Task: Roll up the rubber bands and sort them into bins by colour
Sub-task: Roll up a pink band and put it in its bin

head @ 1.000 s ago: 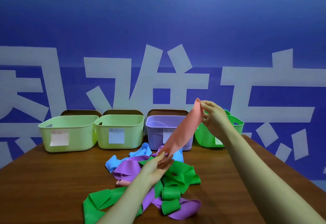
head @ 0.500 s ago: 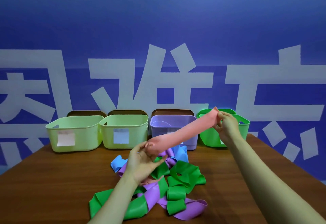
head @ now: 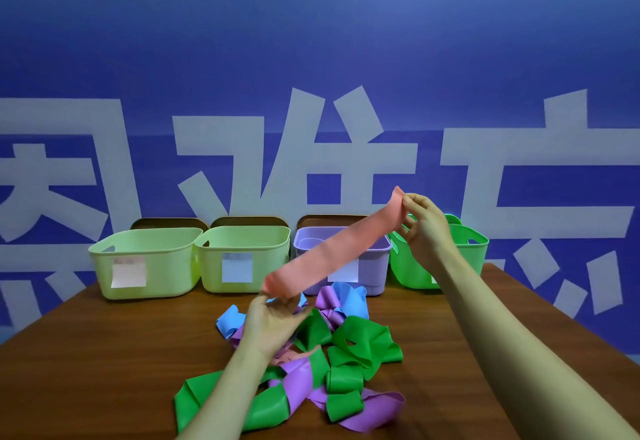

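right hand [head: 426,228] and left hand [head: 273,321] are pinching the ends of a pink band [head: 332,256].
smooth, flat and rubbery, it is slanting in the air above a crumpled pile of bands [head: 349,346], in front of rounded plastic bins [head: 166,266].

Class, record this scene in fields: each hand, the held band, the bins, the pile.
Left hand: pinches the pink band at its lower end
Right hand: pinches its upper end, in front of the green bin
Band state: stretched out, unrolled
Bins in a row: two pale green bins, purple bin, green bin
Pile: green, purple and blue bands on the table
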Available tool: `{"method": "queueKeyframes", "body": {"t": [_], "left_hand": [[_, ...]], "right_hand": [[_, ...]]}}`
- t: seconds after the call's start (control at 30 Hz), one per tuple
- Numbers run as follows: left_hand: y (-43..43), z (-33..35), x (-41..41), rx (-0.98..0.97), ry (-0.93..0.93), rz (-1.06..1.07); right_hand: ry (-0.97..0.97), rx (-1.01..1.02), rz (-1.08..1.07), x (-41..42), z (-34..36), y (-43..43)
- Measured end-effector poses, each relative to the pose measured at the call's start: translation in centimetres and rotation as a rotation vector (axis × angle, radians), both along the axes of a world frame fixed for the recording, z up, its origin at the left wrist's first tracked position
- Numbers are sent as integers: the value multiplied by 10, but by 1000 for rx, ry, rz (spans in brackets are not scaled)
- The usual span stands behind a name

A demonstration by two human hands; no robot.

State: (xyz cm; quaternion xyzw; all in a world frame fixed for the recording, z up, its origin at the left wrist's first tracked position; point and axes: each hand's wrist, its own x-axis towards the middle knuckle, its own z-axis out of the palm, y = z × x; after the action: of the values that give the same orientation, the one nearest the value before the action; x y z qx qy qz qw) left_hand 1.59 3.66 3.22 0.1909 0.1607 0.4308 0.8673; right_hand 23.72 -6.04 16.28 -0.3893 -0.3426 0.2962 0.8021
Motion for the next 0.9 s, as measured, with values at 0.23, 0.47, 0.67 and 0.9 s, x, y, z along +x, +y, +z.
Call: {"method": "queueKeyframes", "body": {"t": [0.23, 0.47, 0.67, 0.9], "left_hand": [[0, 9, 12, 316, 676, 188], [-32, 90, 38, 1033, 592, 114], [-45, 113, 46, 1135, 620, 185], [-41, 37, 36, 1218, 951, -73]], "right_hand": [[-382, -140, 153, -14, 3, -3], [-763, -135, 198, -34, 18, -12], [-802, -97, 115, -40, 34, -23], [-587, 106, -56, -36, 66, -42]]}}
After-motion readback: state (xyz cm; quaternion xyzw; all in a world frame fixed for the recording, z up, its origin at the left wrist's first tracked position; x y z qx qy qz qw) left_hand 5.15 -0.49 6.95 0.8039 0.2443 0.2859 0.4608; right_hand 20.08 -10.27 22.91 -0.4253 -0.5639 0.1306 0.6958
